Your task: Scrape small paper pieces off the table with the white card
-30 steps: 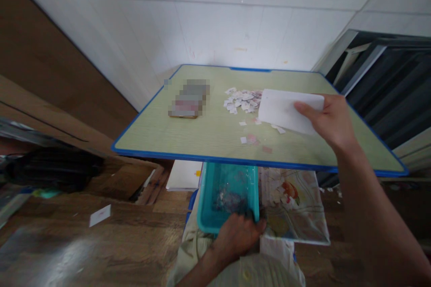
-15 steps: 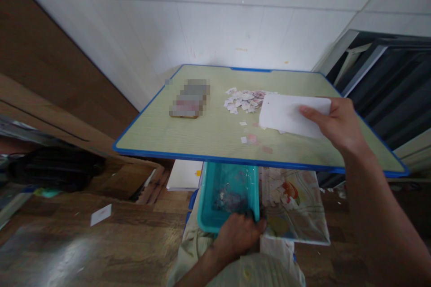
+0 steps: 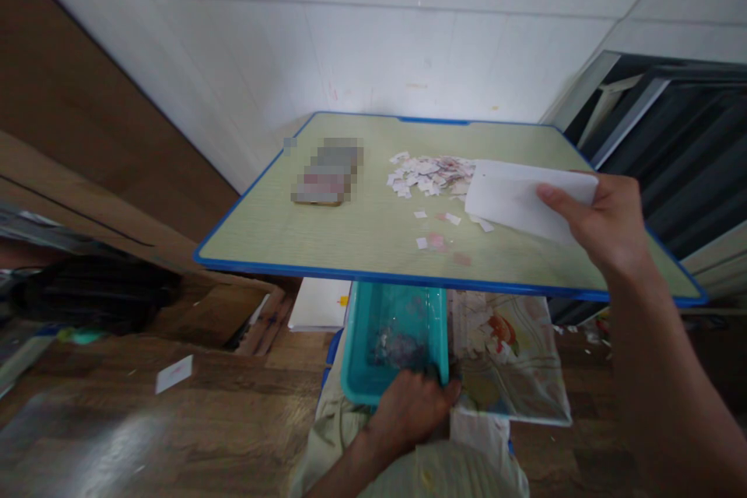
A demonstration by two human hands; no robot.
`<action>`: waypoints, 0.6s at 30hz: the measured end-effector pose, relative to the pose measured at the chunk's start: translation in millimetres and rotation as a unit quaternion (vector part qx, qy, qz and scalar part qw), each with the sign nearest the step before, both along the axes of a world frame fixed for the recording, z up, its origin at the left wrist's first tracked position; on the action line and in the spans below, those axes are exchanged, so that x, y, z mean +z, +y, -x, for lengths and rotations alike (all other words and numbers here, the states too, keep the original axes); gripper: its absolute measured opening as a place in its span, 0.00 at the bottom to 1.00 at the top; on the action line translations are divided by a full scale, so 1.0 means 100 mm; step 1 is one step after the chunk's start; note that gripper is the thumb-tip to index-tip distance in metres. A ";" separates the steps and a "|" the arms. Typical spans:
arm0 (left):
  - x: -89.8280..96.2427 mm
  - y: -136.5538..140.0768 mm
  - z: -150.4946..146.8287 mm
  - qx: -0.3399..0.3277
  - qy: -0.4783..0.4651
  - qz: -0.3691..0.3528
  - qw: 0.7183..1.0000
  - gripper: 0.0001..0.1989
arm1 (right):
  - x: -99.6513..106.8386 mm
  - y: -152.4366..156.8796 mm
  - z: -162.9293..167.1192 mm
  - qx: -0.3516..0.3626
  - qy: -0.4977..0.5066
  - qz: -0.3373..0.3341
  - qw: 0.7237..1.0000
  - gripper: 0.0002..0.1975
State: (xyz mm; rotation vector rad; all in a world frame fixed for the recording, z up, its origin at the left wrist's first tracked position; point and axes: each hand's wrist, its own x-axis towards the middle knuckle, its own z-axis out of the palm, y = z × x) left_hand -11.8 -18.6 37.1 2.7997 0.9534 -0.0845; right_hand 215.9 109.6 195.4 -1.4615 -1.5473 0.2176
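Observation:
My right hand (image 3: 612, 214) is closed on a flat white card (image 3: 519, 198), thumb on top, held low over the right part of the table (image 3: 280, 237). Beside the card's left edge lies a pile of small white and pinkish paper scraps (image 3: 426, 173). A few loose scraps (image 3: 435, 241) are scattered in front of the pile. Below the table edge, my left hand (image 3: 415, 405) grips the near rim of a teal plastic basin (image 3: 357, 373). Greyish bits (image 3: 400, 348) lie on the basin's bottom.
A pixelated phone-like object (image 3: 327, 171) rests on the table's left. Under the table are a white book or pad (image 3: 318, 303) and a patterned tray (image 3: 525, 373) with scraps on it. Dark panels (image 3: 682, 132) lean at the right; a white card (image 3: 173, 374) lies on the floor.
My right hand has moved to the right with the white card, uncovering more of the pile and some loose scraps. My left hand stays on the basin.

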 end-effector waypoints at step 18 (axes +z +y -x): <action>0.00 -0.02 0.01 0.002 -0.004 0.004 1.000 0.14 | 0.09 -0.10 0.01 0.032 -0.094 0.051 0.994 0.15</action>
